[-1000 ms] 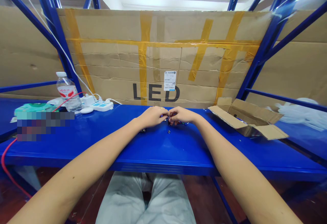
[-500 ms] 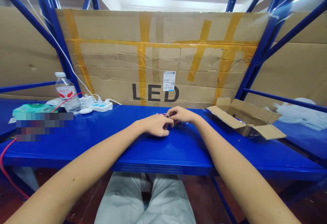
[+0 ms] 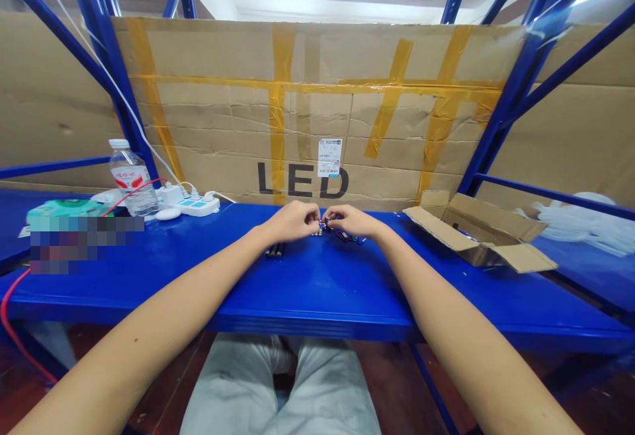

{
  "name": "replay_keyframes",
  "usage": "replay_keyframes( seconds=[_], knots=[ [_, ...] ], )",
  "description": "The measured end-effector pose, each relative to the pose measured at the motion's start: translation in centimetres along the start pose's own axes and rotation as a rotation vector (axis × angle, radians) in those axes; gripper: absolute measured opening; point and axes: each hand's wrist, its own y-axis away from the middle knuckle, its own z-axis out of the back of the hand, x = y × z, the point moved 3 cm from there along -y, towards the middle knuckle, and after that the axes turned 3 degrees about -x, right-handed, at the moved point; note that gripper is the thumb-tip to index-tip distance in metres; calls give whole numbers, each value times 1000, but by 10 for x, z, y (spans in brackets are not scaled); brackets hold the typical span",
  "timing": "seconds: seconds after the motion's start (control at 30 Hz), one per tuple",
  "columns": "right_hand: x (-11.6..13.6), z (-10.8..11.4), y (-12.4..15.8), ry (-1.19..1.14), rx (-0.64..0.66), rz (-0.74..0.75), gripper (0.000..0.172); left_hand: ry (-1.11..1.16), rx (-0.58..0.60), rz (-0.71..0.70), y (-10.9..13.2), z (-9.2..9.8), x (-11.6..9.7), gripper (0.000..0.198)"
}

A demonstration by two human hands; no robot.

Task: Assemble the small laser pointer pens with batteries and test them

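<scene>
Left hand (image 3: 296, 221) and right hand (image 3: 351, 221), fingers curled narrow, flank small shiny pieces (image 3: 322, 226) at the frame's centre; I cannot tell whether either grips one. Glossy blue surface (image 3: 317, 289) below; open brown cardboard box (image 3: 454, 229) right; taped brown cardboard panel (image 3: 223, 118) behind.

Blue rack posts (image 3: 513, 91), a bench (image 3: 317, 296) and taped cardboard (image 3: 223, 118) suggest a workshop or storeroom.
</scene>
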Motion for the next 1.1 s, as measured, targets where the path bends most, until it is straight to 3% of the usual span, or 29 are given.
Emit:
replay_keyframes(
  seconds=[0.1, 0.27, 0.47, 0.57, 0.73, 0.9, 1.1],
  knots=[
    [-1, -4, -4, -34, -87, 17, 12, 113, -134, 107, -2, 5, 14, 7],
    [7, -19, -6, -26, -111, 58, 6, 225, -209, 173, -3, 0, 21, 8],
    [12, -23, -6, -6, -115, 91, 11, 248, -147, 178, -4, -4, 20, 9],
    [14, -20, -6, 73, -214, 188, 11, 291, -174, 204, -4, -3, 20, 8],
    [15, -20, -4, 14, -397, 232, 20, 440, -207, 276, -5, -2, 19, 5],
    [15, -18, -3, -24, -589, 247, 12, 591, -215, 270, -6, 1, 14, 5],
    [20, -15, 1, -29, -559, 285, 7, 635, -184, 252, -6, 3, 13, 7]
  ],
)
